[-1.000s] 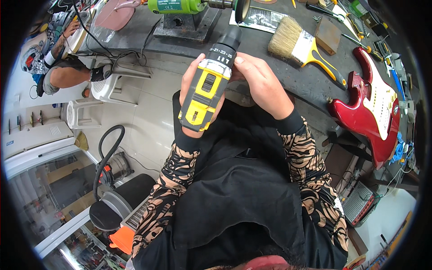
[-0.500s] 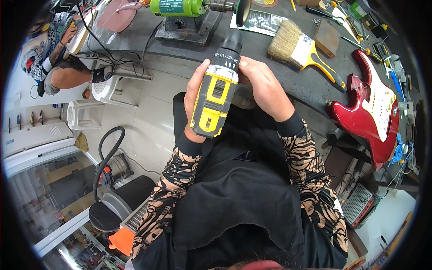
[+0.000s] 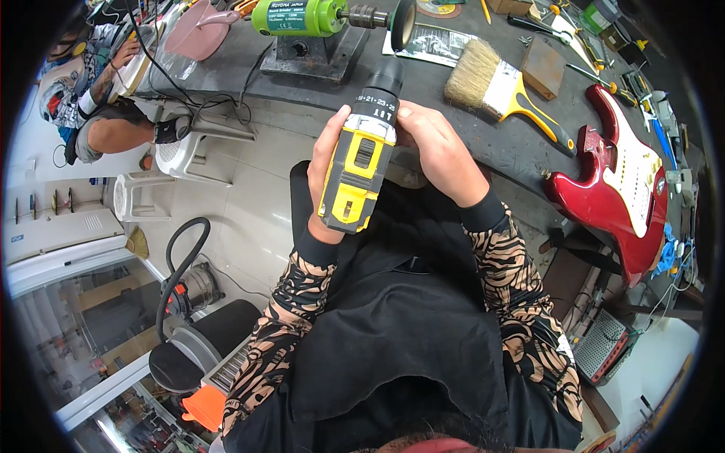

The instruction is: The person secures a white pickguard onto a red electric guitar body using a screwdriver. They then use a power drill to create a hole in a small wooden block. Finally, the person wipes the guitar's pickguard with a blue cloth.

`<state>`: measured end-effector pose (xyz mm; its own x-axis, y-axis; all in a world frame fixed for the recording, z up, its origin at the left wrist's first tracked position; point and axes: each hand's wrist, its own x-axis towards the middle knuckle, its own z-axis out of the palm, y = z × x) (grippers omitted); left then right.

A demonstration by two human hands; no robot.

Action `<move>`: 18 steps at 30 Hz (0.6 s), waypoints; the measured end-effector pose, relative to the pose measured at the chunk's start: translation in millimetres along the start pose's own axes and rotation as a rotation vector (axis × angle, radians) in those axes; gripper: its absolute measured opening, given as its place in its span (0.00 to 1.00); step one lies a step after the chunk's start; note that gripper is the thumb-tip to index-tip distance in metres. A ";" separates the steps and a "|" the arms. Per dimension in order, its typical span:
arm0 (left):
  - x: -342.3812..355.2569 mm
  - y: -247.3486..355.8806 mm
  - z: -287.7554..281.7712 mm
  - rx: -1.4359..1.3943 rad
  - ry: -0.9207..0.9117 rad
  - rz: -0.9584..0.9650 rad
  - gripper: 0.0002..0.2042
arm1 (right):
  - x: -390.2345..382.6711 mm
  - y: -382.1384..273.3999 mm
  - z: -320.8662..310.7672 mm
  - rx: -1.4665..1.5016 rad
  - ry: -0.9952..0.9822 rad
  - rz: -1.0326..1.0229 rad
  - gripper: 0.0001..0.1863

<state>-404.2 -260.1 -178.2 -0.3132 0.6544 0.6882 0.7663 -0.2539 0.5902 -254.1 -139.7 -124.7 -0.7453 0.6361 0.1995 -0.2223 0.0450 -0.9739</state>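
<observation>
A yellow and black cordless drill point(image 3: 358, 162) is held upright in front of me, its black chuck pointing away toward the workbench point(image 3: 445, 124). My left hand point(image 3: 326, 162) wraps the drill's left side, thumb beside the numbered collar; most of its fingers are hidden beneath the body. Against the right side of the collar rests my right hand point(image 3: 442, 151), thumb on the ring and the other fingers curled out of sight underneath. Just beyond the chuck stands a green bench grinder point(image 3: 302, 19) with a dark wheel on its shaft.
To the right on the bench lie a wide paintbrush point(image 3: 502, 87), a brown block point(image 3: 543, 69) and a red guitar body point(image 3: 604, 177). A pink dustpan point(image 3: 198, 30) sits at the far left. Another person point(image 3: 106, 106) works there beside white stools point(image 3: 181, 155). A vacuum cleaner point(image 3: 195, 288) stands lower left.
The drill and both hands keep nearly the same pose. The bench and its things sit slightly lower in view, and the other person's arm and upper body have shifted a little.
</observation>
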 end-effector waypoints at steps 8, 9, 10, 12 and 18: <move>0.2 -1.2 0.2 0.023 0.004 0.020 0.35 | -0.9 1.0 0.9 -0.078 -0.001 -0.080 0.19; -0.2 -1.2 0.5 0.013 0.005 0.007 0.35 | -1.1 0.6 0.9 -0.071 -0.002 -0.076 0.19; -0.3 -1.4 0.5 0.017 0.005 0.007 0.35 | -0.9 -0.4 1.1 -0.064 -0.002 -0.072 0.18; -0.5 -1.9 0.2 0.025 0.005 0.005 0.35 | -0.8 0.5 1.1 -0.103 -0.001 -0.105 0.18; 2.3 -0.1 -1.3 0.050 -0.013 0.028 0.34 | -2.3 11.1 -1.9 -0.243 0.014 -0.226 0.17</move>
<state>-405.7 -259.5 -176.1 -0.2846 0.6566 0.6985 0.8018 -0.2365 0.5489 -253.6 -139.2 -136.1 -0.6851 0.5996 0.4137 -0.2233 0.3676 -0.9028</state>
